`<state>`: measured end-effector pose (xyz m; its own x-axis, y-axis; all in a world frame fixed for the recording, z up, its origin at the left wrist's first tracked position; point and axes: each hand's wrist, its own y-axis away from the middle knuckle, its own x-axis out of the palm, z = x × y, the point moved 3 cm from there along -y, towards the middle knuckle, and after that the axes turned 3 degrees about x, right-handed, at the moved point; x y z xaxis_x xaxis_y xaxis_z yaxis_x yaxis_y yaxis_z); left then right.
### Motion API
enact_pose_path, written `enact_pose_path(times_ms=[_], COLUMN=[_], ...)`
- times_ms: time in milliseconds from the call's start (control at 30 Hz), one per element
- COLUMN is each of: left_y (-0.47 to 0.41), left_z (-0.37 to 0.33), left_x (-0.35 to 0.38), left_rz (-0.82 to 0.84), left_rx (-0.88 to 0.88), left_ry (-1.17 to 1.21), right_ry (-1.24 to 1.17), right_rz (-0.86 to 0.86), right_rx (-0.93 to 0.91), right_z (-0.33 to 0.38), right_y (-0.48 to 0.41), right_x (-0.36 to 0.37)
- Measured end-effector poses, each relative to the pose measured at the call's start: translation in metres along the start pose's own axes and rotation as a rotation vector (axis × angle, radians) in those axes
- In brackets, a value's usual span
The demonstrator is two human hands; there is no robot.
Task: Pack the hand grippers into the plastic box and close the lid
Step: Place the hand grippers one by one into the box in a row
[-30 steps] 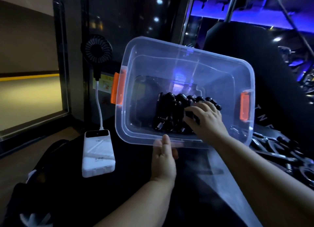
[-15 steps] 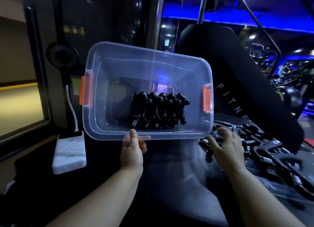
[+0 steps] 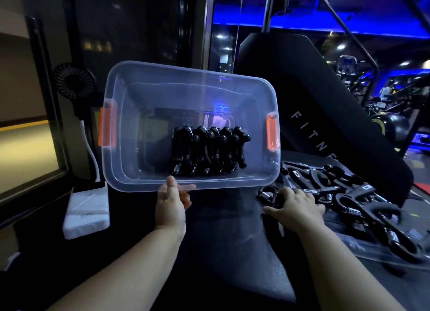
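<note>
A clear plastic box (image 3: 130,115) with orange latches is tilted toward me, its opening facing the camera. My left hand (image 3: 172,203) pinches its near rim, thumb over the edge. A row of several black hand grippers (image 3: 209,152) stands packed side by side inside, at the right of the box floor. My right hand (image 3: 295,205) lies on a loose black hand gripper (image 3: 267,195) at the left end of a pile of hand grippers (image 3: 363,206) on the dark surface to the right; its fingers curl over that gripper. No lid is recognisable in view.
A white power bank (image 3: 87,209) lies at the left with a cable running up to a small black fan (image 3: 74,81). A black padded gym bench back (image 3: 314,106) rises behind the pile. A glass wall stands behind the box.
My right hand left the box, where it was setting grippers, and moved down to the right onto the loose pile. The box stays held by my left hand.
</note>
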<state>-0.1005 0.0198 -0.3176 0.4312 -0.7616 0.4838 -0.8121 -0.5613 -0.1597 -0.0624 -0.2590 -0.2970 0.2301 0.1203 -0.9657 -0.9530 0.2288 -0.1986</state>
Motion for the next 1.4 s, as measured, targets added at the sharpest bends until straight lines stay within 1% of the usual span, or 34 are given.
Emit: enact_pose_path(times_ms=[200, 333, 433, 567, 767, 1000, 1133, 1200, 1233, 1333, 1400], left_y=[-0.002, -0.002, -0.002, -0.001, -0.002, -0.003, -0.003, -0.002, -0.002, -0.001, -0.001], left_z=[0.002, 0.002, 0.002, 0.002, 0.003, 0.003, 0.003, 0.003, 0.003, 0.003, 0.003], left_x=[0.0, 0.0, 0.0, 0.0, 0.0, 0.0, 0.0, 0.0, 0.0, -0.001, -0.001], left_rz=[-0.005, 0.001, 0.007, 0.007, 0.009, 0.013, 0.016, 0.011, 0.008, -0.002, -0.001], left_rx=[0.006, 0.01, 0.005, 0.006, -0.002, 0.002, 0.004, 0.003, 0.005, 0.006, 0.007], left_ry=[-0.012, -0.013, -0.018, -0.025, -0.02, -0.025, -0.037, -0.04, -0.043, -0.051, -0.047], right_ry=[-0.005, -0.026, -0.102, -0.191, -0.284, -0.215, -0.255, -0.343, -0.439, -0.903, -1.127], right_rz=[0.055, 0.089, 0.104, 0.172, 0.238, 0.183, 0.122, 0.113, 0.118, 0.168, 0.248], right_rx=[-0.044, -0.137, -0.221, -0.349, -0.409, -0.521, -0.586, -0.61, -0.616, -0.578, -0.553], right_z=[0.01, 0.016, 0.021, 0.026, 0.027, 0.034, 0.038, 0.04, 0.041, 0.045, 0.046], right_y=[0.008, 0.014, 0.021, 0.029, 0.034, 0.041, 0.046, 0.048, 0.05, 0.052, 0.053], right_x=[-0.006, -0.01, -0.012, -0.008, -0.013, -0.018, -0.023, -0.027, -0.029, -0.032, -0.034])
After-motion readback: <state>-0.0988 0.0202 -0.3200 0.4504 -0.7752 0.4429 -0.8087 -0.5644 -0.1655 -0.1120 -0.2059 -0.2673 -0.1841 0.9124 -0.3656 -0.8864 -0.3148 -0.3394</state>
